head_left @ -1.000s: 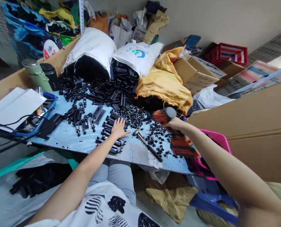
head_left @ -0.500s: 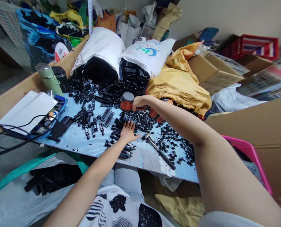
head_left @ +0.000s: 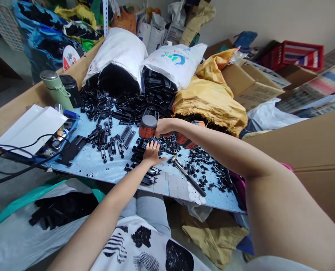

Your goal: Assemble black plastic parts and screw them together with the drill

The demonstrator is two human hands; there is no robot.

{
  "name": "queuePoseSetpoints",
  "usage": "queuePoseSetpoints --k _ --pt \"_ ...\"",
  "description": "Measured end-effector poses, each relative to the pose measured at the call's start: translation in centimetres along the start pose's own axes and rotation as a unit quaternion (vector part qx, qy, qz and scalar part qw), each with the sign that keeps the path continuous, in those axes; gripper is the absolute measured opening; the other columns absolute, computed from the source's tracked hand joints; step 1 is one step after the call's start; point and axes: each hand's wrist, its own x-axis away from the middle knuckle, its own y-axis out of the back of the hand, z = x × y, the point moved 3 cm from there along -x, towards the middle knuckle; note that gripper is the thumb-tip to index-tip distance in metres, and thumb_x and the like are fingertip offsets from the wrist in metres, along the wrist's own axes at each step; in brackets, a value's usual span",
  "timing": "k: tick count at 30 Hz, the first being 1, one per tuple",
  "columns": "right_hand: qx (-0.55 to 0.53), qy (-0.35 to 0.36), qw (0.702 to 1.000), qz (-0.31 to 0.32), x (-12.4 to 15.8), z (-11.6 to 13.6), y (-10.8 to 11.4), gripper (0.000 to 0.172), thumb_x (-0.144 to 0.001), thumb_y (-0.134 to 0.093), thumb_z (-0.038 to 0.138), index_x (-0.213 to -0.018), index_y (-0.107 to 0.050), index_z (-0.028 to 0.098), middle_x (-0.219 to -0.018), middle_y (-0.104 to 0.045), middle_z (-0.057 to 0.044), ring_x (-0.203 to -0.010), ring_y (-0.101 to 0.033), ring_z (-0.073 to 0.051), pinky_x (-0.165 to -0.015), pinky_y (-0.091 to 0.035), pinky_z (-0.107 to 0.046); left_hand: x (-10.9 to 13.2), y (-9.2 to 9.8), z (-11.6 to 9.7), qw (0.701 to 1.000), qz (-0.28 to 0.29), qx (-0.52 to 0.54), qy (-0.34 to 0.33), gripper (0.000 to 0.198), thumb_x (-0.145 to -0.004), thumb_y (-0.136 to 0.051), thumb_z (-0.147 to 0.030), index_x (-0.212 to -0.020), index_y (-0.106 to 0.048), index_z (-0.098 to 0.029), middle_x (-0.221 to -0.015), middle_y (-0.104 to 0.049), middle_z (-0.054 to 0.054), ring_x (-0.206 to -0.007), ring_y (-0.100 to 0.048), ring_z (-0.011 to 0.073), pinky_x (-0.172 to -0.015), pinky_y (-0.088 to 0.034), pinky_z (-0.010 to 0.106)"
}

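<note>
My right hand (head_left: 162, 127) grips an orange and black cordless drill (head_left: 149, 126), held just above a row of black plastic parts (head_left: 140, 156) on the pale blue table top (head_left: 99, 165). My left hand (head_left: 151, 152) lies flat on that row, fingers spread, pressing the parts down directly under the drill's head. A hammer (head_left: 185, 175) rests on the table just right of my left hand. Small black screws (head_left: 206, 169) are scattered to the right.
Two white sacks (head_left: 119, 51) and a yellow sack (head_left: 209, 98) spill black parts at the back. A green flask (head_left: 54, 88) and black cup (head_left: 71, 90) stand at the left, beside a blue tray (head_left: 68, 126) with cables. Cardboard boxes (head_left: 249, 84) fill the right.
My right hand has swung the drill from the right side of the table leftward to above the parts under my left hand. My left hand stayed on the row.
</note>
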Motion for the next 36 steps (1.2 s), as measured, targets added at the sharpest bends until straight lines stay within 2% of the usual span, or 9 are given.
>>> queuePoseSetpoints --k 3,5,7,12,15,21,27,31,36 --pt "0.080 -0.041 0.995 0.047 0.8 1.5 -0.5 0.023 -0.057 -0.073 0.024 -0.072 -0.065 0.008 -0.054 -0.055 -0.001 -0.058 -0.056 -0.015 -0.050 -0.041 -0.022 -0.1 0.6 -0.2 1.000 0.024 -0.002 -0.006 0.095 -0.076 -0.027 -0.075 -0.144 -0.023 -0.010 -0.154 -0.013 0.012 -0.142 -0.005 0.0297 -0.116 -0.003 0.045" --pt "0.114 -0.049 0.991 0.045 1.8 2.3 -0.6 0.023 -0.059 -0.071 0.025 -0.073 -0.066 0.007 -0.054 -0.055 -0.002 -0.057 -0.056 -0.015 -0.049 -0.040 -0.022 0.6 1.1 -0.4 0.999 0.043 0.001 0.002 0.094 -0.076 -0.027 -0.075 -0.144 -0.024 -0.009 -0.154 -0.013 0.013 -0.142 -0.005 0.0303 -0.116 -0.004 0.046" --pt "0.134 -0.039 0.989 0.036 3.2 2.9 -0.8 0.021 -0.060 -0.068 0.026 -0.073 -0.065 0.009 -0.054 -0.055 -0.002 -0.056 -0.056 -0.015 -0.048 -0.039 -0.022 2.4 1.4 -0.6 0.999 0.053 0.004 0.011 0.095 -0.077 -0.025 -0.076 -0.143 -0.023 -0.007 -0.154 -0.011 0.014 -0.142 -0.003 0.0306 -0.116 -0.005 0.046" --pt "0.127 -0.022 0.990 0.058 6.0 4.2 -2.1 0.017 -0.059 -0.066 0.024 -0.072 -0.063 0.013 -0.059 -0.058 -0.002 -0.053 -0.055 -0.015 -0.046 -0.038 -0.024 9.0 0.8 -0.9 1.000 0.016 0.005 -0.010 0.101 -0.076 -0.022 -0.078 -0.143 -0.021 -0.002 -0.154 -0.008 0.018 -0.142 0.001 0.0313 -0.116 -0.005 0.046" --pt "0.135 -0.014 0.989 0.065 6.1 5.1 -2.9 0.017 -0.059 -0.063 0.023 -0.071 -0.063 0.012 -0.059 -0.058 -0.003 -0.052 -0.054 -0.015 -0.045 -0.037 -0.025 11.1 -0.1 -0.5 1.000 0.012 0.008 -0.009 0.100 -0.077 -0.022 -0.078 -0.143 -0.019 -0.003 -0.153 -0.010 0.019 -0.142 -0.001 0.0315 -0.116 -0.006 0.047" --pt "0.141 -0.017 0.988 0.063 5.7 5.6 -3.6 0.024 -0.058 -0.064 0.023 -0.078 -0.064 0.011 -0.059 -0.057 -0.002 -0.052 -0.051 -0.014 -0.046 -0.035 -0.024 10.9 -0.9 0.0 1.000 -0.011 0.010 -0.026 0.098 -0.079 -0.024 -0.076 -0.145 -0.016 -0.004 -0.154 -0.010 0.017 -0.142 -0.002 0.0305 -0.115 -0.009 0.047" --pt "0.191 -0.013 0.980 0.050 8.4 5.9 -4.3 0.023 -0.062 -0.062 0.029 -0.075 -0.068 0.012 -0.065 -0.063 -0.006 -0.062 -0.058 -0.018 -0.053 -0.038 -0.025 11.2 -0.5 -0.1 0.996 -0.065 -0.008 -0.059 0.094 -0.079 -0.026 -0.076 -0.138 -0.032 -0.003 -0.149 -0.025 0.021 -0.140 -0.018 0.0316 -0.114 -0.013 0.047" --pt "0.205 0.003 0.976 0.071 9.3 6.7 -5.7 0.026 -0.060 -0.062 0.029 -0.078 -0.070 0.011 -0.068 -0.065 -0.008 -0.064 -0.060 -0.019 -0.054 -0.039 -0.025 11.5 -0.4 -0.1 0.991 -0.117 -0.014 -0.067 0.089 -0.081 -0.027 -0.073 -0.136 -0.036 -0.003 -0.146 -0.032 0.022 -0.137 -0.025 0.0314 -0.112 -0.015 0.046" --pt "0.191 -0.004 0.976 0.100 9.4 7.5 -7.0 0.033 -0.062 -0.060 0.026 -0.089 -0.071 0.010 -0.072 -0.068 -0.008 -0.064 -0.061 -0.018 -0.053 -0.040 -0.023 11.7 -0.3 -0.1 0.991 -0.118 -0.005 -0.067 0.089 -0.080 -0.029 -0.074 -0.135 -0.038 -0.005 -0.141 -0.040 0.022 -0.133 -0.031 0.0326 -0.110 -0.019 0.047"
